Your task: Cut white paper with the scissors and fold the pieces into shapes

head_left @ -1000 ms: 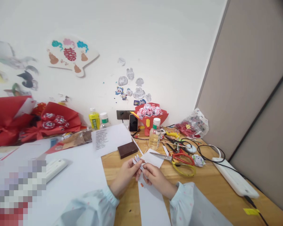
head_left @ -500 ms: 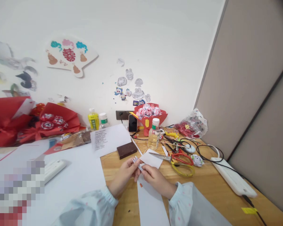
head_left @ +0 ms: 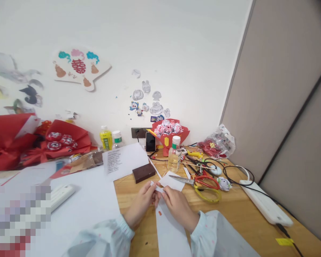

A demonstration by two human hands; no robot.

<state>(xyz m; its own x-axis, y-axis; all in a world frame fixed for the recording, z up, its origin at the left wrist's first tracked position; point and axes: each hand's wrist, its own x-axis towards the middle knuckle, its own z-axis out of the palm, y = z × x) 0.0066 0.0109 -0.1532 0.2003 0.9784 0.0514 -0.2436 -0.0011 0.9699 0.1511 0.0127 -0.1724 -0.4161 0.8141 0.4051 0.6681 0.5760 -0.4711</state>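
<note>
Between my two hands is a small strip of white paper point(head_left: 158, 189), partly hidden by the fingers. My left hand point(head_left: 142, 200) pinches its left end, where a folded or cut edge pokes up past the fingertips. On the other end, my right hand point(head_left: 178, 206) grips with thumb and fingers. Beneath them a long white paper sheet point(head_left: 171, 232) lies on the wooden table, with a small orange bit point(head_left: 160, 213) on it. Just beyond my fingers is a white paper square point(head_left: 173, 181), and scissors point(head_left: 195, 181) with red handles rest across its edge.
A dark brown box point(head_left: 143, 173) and a bottle of pale yellow liquid point(head_left: 174, 157) stand beyond my hands. To the right are yellow-handled scissors point(head_left: 208, 195), a paper flower point(head_left: 224, 184), black cables and a white power strip point(head_left: 266, 203). Red-wrapped bouquets point(head_left: 59, 141) line the wall.
The paper strip has turned flatter between my fingers, and its folded end shows less. My right hand has shifted slightly. The view has tipped up a little.
</note>
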